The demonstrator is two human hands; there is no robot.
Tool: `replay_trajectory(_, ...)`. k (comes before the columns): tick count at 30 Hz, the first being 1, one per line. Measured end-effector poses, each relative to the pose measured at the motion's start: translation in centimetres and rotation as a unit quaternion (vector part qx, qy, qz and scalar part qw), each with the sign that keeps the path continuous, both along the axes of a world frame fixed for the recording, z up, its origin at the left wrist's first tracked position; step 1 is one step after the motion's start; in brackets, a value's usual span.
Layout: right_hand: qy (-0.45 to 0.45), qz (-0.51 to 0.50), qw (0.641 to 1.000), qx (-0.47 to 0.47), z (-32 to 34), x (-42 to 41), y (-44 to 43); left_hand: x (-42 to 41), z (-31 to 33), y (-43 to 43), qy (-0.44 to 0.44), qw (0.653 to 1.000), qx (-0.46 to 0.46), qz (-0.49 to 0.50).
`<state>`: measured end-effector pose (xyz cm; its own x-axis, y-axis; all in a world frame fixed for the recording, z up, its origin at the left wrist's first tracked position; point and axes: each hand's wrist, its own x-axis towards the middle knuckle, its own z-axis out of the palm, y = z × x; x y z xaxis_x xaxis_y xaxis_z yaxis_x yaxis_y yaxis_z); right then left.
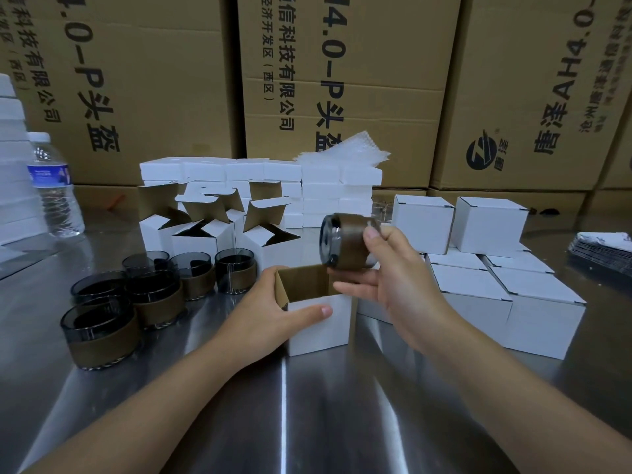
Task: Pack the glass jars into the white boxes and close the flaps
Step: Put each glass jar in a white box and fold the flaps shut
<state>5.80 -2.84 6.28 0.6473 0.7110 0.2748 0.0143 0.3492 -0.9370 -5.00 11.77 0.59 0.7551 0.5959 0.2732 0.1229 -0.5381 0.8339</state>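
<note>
An open white box (319,328) with a brown inside stands on the steel table in front of me. My left hand (273,313) grips its left side, thumb across the front face. My right hand (393,271) holds a dark glass jar (345,241) with a brown band, tipped on its side just above the box's right rim. Several more banded jars (147,295) stand in a group at the left. Behind them are open white boxes (212,230) with raised flaps.
Closed white boxes (496,268) are stacked at the right, more flat white boxes (260,179) at the back with bubble wrap (345,152) on top. A water bottle (54,186) stands far left. Large brown cartons (342,80) form the back wall. Dark sheets (602,248) lie far right.
</note>
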Motion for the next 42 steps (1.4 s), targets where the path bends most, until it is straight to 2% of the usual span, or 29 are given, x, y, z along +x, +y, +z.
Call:
replay_trajectory(6, -0.212, -0.025, 0.977, -0.027, -0.8, -0.2, 0.2, 0.2, -0.1, 0.1, -0.005, 1.0, 0.0, 0.003)
replay_trajectory(14, -0.349, -0.138, 0.926, -0.03, -1.4, -0.1, 0.0, 0.1, -0.1, 0.0, -0.002, 1.0, 0.0, 0.002)
replay_trajectory(18, -0.452, -0.168, 0.874, -0.052, -1.9, 0.1, 0.0, 0.1, 0.0, -0.1, -0.003, 1.0, 0.003, 0.003)
replay_trajectory(20, -0.479, -0.169, 0.859, -0.061, -2.0, 0.2, 0.0, 0.1, 0.0, -0.2, -0.001, 1.0, 0.004, -0.002)
replay_trajectory(29, -0.481, -0.145, 0.863, -0.064, -1.5, -0.1, -0.3, 0.0, 0.1, -0.3, -0.004, 1.0, 0.0, 0.002)
replay_trajectory(36, -0.494, -0.172, 0.849, -0.079, -0.9, -0.5, -0.5, -0.1, 0.1, -0.2, 0.004, 1.0, 0.003, 0.001)
replay_trajectory(42, -0.445, -0.115, 0.884, -0.086, -0.6, -0.3, -0.5, -0.2, 0.1, -0.4, 0.007, 0.999, 0.003, -0.031)
